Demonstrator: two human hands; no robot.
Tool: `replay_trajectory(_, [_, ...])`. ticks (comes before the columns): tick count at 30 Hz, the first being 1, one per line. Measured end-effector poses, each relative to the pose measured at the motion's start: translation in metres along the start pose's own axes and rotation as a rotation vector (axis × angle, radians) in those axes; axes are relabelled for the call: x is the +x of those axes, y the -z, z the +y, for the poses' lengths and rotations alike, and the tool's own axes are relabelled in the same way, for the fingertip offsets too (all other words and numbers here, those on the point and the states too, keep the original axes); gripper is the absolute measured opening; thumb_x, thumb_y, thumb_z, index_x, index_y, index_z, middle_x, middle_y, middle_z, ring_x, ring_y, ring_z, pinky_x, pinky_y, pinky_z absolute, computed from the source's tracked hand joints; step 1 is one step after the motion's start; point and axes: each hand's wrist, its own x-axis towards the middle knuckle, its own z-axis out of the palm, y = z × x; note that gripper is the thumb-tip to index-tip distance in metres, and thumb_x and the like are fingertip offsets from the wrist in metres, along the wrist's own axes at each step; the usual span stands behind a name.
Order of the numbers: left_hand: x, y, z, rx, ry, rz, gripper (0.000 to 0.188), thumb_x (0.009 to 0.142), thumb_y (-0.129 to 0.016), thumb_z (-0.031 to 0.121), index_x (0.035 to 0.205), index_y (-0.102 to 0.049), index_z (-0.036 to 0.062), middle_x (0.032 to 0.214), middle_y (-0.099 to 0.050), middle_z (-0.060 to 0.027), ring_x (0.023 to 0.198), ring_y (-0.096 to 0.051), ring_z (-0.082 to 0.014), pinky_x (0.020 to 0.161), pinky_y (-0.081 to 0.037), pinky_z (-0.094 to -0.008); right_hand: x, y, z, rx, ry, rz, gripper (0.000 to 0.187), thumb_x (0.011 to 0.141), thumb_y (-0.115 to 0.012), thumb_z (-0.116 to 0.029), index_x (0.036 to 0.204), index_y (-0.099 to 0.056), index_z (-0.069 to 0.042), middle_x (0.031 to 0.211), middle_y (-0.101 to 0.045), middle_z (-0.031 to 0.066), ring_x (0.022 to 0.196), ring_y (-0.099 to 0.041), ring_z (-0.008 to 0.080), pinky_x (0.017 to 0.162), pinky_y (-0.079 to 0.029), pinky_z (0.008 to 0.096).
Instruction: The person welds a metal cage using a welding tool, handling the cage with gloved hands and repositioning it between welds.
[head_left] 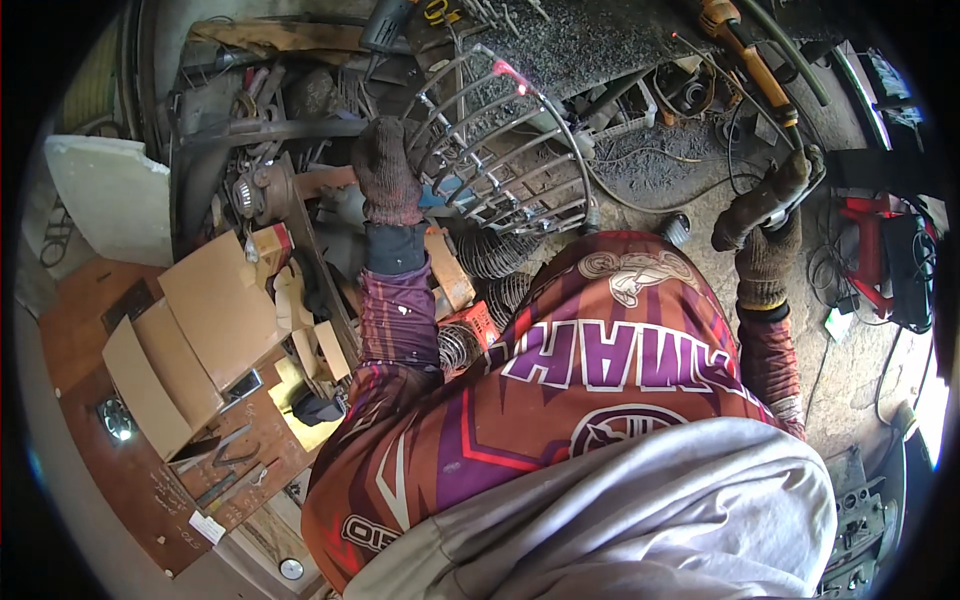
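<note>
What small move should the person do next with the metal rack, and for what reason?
Perhaps hold the metal rack steady with the left hand while the red patch cools: the patch glows, so it may be hot; the left hand grips the rack's left side, and the right hand is apart from it.

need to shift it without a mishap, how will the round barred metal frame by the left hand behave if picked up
The barred frame will probably stay stiff, since it looks metal throughout. It may be light for its size, being mostly open gaps. Its curved outline suggests it could rock or roll if stood on edge.
</note>
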Motion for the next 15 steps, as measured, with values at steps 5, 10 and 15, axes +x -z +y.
replay_trajectory(5, [-0.006,0.015,-0.009,0.139,-0.051,0.056,0.035,0.094,-0.063,0.036,0.083,-0.066,0.0033,0.072,-0.065,-0.0043,0.064,-0.062,-0.0166,0.057,-0.049,-0.034,-0.001,0.002,-0.006,-0.025,-0.019,-0.048,0.064,0.084,-0.08,-0.024,0.134,-0.048,-0.002,0.102,-0.066,0.0024,0.089,-0.064,0.0128,0.081,-0.05,0.0286])
replay_trajectory(10, [0.001,0.034,-0.047,0.122,0.003,-0.016,0.03,0.093,-0.066,0.032,0.088,-0.069,0.0033,0.079,-0.069,-0.006,0.071,-0.064,-0.0191,0.064,-0.05,-0.0365,-0.005,0.007,-0.017,-0.016,-0.038,-0.089,0.06,0.084,-0.08,-0.025,0.13,-0.049,-0.002,0.102,-0.066,0.0026,0.089,-0.064,0.0129,0.082,-0.051,0.029])
replay_trajectory(15, [-0.007,0.008,-0.03,0.144,-0.084,-0.123,0.033,0.092,-0.068,0.036,0.085,-0.07,0.0037,0.076,-0.069,-0.0067,0.068,-0.063,-0.0184,0.064,-0.049,-0.0339,-0.006,0.008,-0.016,-0.123,-0.013,-0.097,0.055,0.084,-0.079,-0.026,0.126,-0.051,-0.003,0.102,-0.065,0.0023,0.092,-0.063,0.0129,0.083,-0.05,0.0293])
